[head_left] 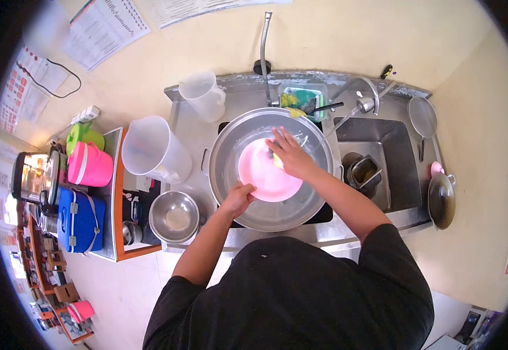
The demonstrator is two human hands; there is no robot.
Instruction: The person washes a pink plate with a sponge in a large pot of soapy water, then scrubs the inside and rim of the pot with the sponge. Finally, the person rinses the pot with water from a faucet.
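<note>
A round pink plate or basin [263, 178] is held over a large metal pot [228, 201]. My left hand [239, 199] grips its lower left rim, fingers closed on the edge. Over the upper right of the pink piece lies my right hand [289, 154], pressing something yellow, mostly hidden under the palm, against its surface. The large pot has loop handles and covers much of the left basin. Behind it, a plastic tub [321, 90] holds green and yellow sponges and a dark-handled item.
Right of the pot, a sink basin [400, 157] holds stacked dishes below a curved faucet [366, 105]. Two translucent pitchers [201, 96] and a steel bowl [174, 216] stand on the left. A pan [442, 201] hangs at right; a blue cooler [79, 221] is far left.
</note>
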